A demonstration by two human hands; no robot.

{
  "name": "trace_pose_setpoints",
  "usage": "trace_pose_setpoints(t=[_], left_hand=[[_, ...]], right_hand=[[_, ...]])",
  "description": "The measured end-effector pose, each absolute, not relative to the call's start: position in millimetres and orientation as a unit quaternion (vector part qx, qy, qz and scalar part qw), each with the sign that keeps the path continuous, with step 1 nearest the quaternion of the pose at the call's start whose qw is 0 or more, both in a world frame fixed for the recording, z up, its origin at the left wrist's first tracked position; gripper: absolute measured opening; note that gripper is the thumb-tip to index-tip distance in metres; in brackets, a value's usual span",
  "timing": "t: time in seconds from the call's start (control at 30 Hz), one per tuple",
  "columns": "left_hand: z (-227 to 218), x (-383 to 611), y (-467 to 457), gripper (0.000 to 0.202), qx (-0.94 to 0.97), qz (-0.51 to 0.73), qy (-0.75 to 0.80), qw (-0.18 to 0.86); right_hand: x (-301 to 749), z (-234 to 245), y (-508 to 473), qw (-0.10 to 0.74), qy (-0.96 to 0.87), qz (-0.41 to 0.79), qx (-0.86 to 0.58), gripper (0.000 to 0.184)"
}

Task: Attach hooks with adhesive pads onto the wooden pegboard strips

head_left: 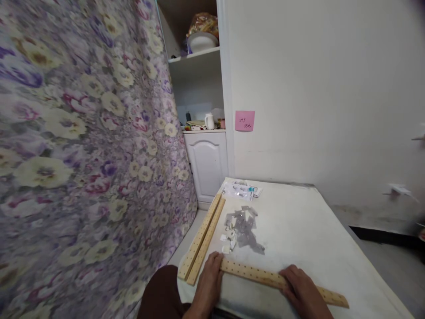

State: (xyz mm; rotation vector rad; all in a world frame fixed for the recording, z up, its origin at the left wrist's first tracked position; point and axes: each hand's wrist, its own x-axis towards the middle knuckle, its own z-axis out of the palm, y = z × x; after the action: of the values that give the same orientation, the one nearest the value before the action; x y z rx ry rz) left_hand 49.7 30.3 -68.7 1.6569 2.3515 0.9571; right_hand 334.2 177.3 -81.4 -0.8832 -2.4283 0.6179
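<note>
A long wooden strip with a row of small holes [259, 275] lies across the near edge of the white table [318, 230]. My left hand [209, 281] rests on its left end with fingers curled over it. My right hand [303, 292] presses on the strip further right, fingers bent around it. Two more drilled wooden strips [204, 237] lie side by side along the table's left edge. A heap of small grey metal brackets [244, 226] and a few white bits sits just beyond the strip.
Clear plastic packets [241, 189] lie at the table's far left corner. A flowered curtain [83, 146] hangs close on the left. Behind are a white cabinet [207, 161] with a jug, shelves with a bowl, and a pink sticky note [245, 120] on the wall.
</note>
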Motion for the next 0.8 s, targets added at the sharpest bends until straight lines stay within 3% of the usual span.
trace_pose_setpoints(t=[0.17, 0.3, 0.8], left_hand=[[-95, 56, 23, 0.050, 0.484, 0.341, 0.806, 0.017], [-96, 60, 18, 0.051, 0.473, 0.336, 0.814, 0.019], [-94, 56, 25, 0.039, 0.465, 0.387, 0.796, -0.007]], right_hand=[[338, -91, 176, 0.256, -0.872, 0.230, -0.349, 0.034], [342, -88, 178, 0.242, -0.871, 0.247, -0.348, 0.026], [338, -72, 177, 0.182, -0.869, 0.267, -0.375, 0.022]])
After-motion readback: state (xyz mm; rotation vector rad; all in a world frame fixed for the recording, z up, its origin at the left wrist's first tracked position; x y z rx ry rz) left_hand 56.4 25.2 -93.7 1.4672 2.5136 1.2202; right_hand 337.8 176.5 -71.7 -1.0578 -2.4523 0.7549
